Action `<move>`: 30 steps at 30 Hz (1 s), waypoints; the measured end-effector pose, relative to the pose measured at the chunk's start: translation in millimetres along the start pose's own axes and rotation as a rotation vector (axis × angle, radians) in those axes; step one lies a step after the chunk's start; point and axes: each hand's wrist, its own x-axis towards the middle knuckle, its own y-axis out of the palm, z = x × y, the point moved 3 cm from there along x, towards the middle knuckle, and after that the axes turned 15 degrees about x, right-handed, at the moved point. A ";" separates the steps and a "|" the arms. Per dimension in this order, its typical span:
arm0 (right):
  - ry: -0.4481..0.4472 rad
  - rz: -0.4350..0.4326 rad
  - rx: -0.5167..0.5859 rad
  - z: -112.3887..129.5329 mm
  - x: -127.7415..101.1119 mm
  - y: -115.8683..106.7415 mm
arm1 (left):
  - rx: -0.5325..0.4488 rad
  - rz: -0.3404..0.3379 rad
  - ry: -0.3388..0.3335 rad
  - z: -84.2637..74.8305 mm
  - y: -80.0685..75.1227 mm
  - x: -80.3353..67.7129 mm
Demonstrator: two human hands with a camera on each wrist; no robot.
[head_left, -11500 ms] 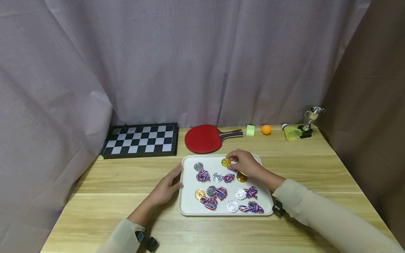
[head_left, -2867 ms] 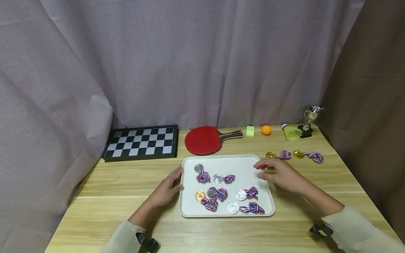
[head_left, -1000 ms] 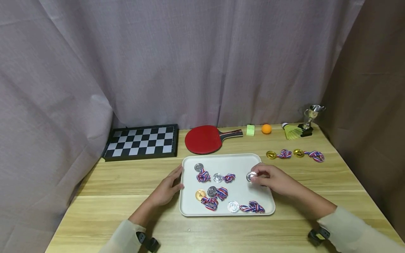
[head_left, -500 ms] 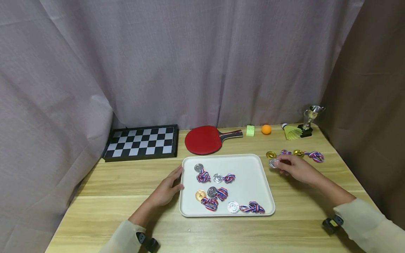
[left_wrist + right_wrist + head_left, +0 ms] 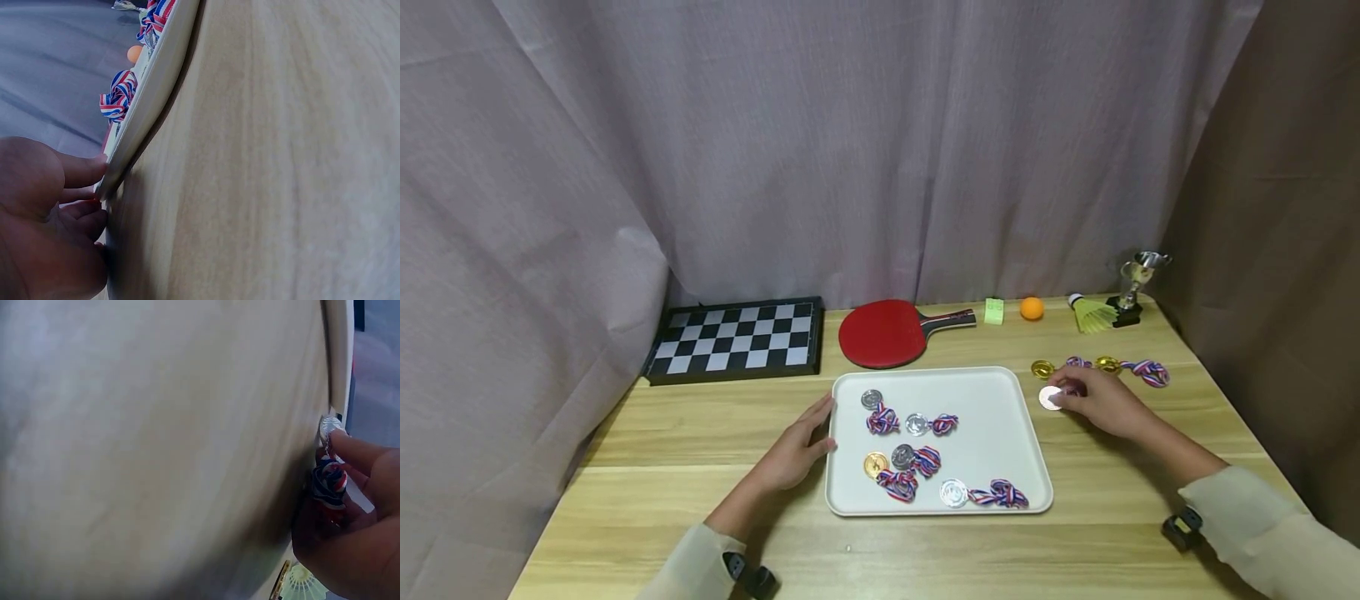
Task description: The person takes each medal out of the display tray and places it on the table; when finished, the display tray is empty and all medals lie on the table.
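My right hand (image 5: 1101, 402) pinches a silver medal (image 5: 1050, 398) between thumb and fingers, just right of the white tray (image 5: 1037, 454). In the right wrist view, its bunched red, white and blue ribbon (image 5: 329, 481) hangs under the palm. Just behind this hand lie two gold medals, one nearer the tray (image 5: 1042, 369) and one farther right, partly covered by the hand. My left hand (image 5: 792, 450) rests with extended fingers against the tray's left edge. On the tray are several silver medals, one at front right (image 5: 953, 492), and one gold medal (image 5: 876, 465), all with bundled ribbons.
Along the back of the wooden table (image 5: 880, 554) are a chessboard (image 5: 733, 340), a red table tennis bat (image 5: 882, 333), a light green block (image 5: 994, 311), an orange ball (image 5: 1032, 308), a yellow shuttlecock (image 5: 1093, 315) and a small trophy cup (image 5: 1138, 287). Grey curtains stand behind.
Two gold medals went from the tray to the table at the right. Since then my right hand has carried a silver medal off the tray's right side to just in front of them.
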 end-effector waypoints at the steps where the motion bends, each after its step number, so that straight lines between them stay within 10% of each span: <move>1: -0.003 -0.006 -0.015 -0.1 -0.3 0.8 | -0.001 0.000 0.000 -0.1 0.0 0.0; 30: -0.103 -0.086 -0.069 29.6 -8.8 -3.3 | 0.011 0.001 -0.003 -1.4 0.2 0.4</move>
